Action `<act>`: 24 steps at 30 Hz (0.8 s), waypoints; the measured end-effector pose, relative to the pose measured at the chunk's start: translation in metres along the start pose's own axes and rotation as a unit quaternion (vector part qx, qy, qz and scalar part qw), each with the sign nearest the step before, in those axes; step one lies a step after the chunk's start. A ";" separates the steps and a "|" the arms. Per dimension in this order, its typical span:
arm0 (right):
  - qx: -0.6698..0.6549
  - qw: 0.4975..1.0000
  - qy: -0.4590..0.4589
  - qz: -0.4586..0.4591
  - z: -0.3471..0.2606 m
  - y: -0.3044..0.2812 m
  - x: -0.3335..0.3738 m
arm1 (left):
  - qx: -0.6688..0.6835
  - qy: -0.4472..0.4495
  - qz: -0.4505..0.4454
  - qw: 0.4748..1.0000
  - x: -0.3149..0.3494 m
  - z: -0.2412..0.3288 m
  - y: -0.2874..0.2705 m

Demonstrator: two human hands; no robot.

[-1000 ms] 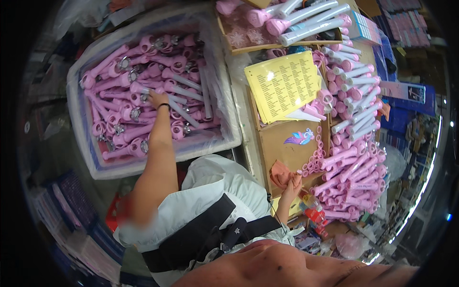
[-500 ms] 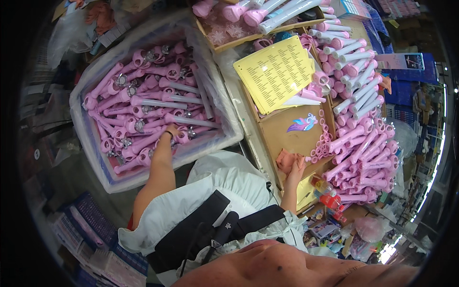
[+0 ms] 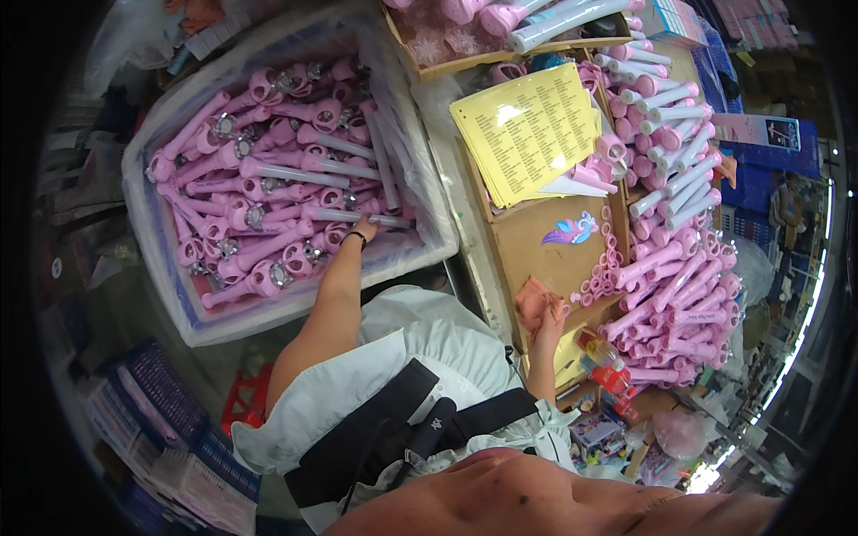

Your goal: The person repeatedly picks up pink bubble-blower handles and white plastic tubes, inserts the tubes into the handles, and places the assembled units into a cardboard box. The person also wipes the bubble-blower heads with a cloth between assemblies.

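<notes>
My left hand, with a dark band at the wrist, reaches into a large plastic-lined bin. Its fingers close round the pale grey handle of a pink toy wand; part of the grip is hidden. Around it lie many similar pink wands, some with silvery gem-like pieces in their heads. On the right, my right hand pinches a crumpled orange cloth at the edge of a cardboard tray. Small pink rings lie beside it.
Yellow printed sheets cover the tray's far part, with a purple-blue wing-shaped piece nearer. Right of it, pink wands are piled high. A box of parts stands beyond. A red-capped bottle is near my right forearm.
My left hand has moved right within the bin, onto the pale-handled wand. My right hand stays at the orange cloth. The whole view has shifted slightly.
</notes>
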State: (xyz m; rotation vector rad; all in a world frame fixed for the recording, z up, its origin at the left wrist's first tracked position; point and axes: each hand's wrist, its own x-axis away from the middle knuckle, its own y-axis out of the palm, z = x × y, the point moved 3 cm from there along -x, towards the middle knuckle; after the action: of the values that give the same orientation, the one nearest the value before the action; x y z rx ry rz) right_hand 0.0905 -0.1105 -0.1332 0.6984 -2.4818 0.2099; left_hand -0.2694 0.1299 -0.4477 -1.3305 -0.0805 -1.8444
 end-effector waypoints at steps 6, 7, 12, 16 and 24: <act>0.078 0.997 -0.012 0.006 0.010 -0.015 0.020 | -0.088 -0.024 -0.058 0.994 -0.045 0.000 0.036; 0.086 0.996 0.003 0.018 0.010 -0.016 0.024 | -0.035 -0.051 -0.045 0.997 -0.051 -0.007 0.037; 0.054 0.996 0.018 0.072 0.016 -0.012 0.026 | 0.081 -0.092 0.094 0.988 -0.041 -0.013 0.002; 0.023 0.995 0.012 0.097 0.016 -0.010 0.018 | 0.437 -0.063 0.270 0.856 0.061 0.037 -0.037; -0.266 0.958 0.106 0.027 -0.032 0.005 0.007 | 0.407 0.389 0.149 0.813 0.315 0.173 -0.051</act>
State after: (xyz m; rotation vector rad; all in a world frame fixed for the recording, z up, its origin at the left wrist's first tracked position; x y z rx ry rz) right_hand 0.0974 -0.1002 -0.1027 0.3573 -2.2049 -0.3383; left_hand -0.1985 0.0643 -0.0982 0.0470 -0.1866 -1.6380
